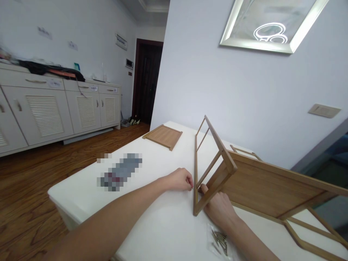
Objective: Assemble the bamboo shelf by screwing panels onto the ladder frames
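A bamboo side frame (214, 156) stands tilted on the white table (163, 224), joined to a long wooden shelf panel (261, 185). My left hand (181, 179) is closed in a pinch against the frame's bottom rail, holding something tiny, perhaps a screw. Just right of that rail, my right hand (219, 206) rests on the table with its thumb against the frame's lower bar. A clear bag of screws (220, 241) lies by my right wrist.
A second wooden panel (164, 136) lies at the table's far end. Another bamboo frame (312, 232) lies flat at the right. A pixelated object (121, 172) sits on the table's left. White cabinets (54, 108) line the left wall across a wooden floor.
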### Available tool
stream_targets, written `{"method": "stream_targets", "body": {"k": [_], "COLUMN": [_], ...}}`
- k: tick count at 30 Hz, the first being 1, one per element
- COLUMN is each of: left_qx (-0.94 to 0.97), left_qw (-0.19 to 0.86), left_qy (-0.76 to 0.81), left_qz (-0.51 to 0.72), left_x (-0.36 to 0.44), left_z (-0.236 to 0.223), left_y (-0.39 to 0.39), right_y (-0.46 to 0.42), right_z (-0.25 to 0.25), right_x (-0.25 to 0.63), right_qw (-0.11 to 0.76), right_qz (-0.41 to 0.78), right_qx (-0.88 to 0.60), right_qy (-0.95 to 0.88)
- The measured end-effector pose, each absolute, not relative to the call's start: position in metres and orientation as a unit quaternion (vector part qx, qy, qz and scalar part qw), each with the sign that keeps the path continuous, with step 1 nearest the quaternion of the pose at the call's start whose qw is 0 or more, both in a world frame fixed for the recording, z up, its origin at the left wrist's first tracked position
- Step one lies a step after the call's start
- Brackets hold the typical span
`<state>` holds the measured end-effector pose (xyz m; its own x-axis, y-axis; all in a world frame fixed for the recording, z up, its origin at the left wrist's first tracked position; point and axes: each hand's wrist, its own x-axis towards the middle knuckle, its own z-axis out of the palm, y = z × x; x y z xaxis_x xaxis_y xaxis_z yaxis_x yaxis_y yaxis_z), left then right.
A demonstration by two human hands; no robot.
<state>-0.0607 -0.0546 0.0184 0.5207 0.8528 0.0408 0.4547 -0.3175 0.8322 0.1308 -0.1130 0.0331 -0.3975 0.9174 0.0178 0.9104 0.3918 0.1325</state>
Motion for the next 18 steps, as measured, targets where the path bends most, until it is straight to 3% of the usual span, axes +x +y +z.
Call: {"method": "stream_targets", "body": {"k": [5, 18], "left_qx": [0.791, 0.816], "left_qw": [0.388, 0.355], "left_qy": [0.405, 0.388], "left_qz": [0.244, 0.24], "left_x": [-0.061, -0.063], "left_z": [0.017, 0.019], "left_y": [-0.055, -0.057], "right_y": [-0.115, -0.112], "right_z": [0.028, 0.022], "right_x": [0.132, 0.134], "right_qw": [-0.002, -0.007], "right_qz": [0.019, 0.051], "right_qx": [0.535, 0.53], "right_qy": [0.845, 0.846]}}
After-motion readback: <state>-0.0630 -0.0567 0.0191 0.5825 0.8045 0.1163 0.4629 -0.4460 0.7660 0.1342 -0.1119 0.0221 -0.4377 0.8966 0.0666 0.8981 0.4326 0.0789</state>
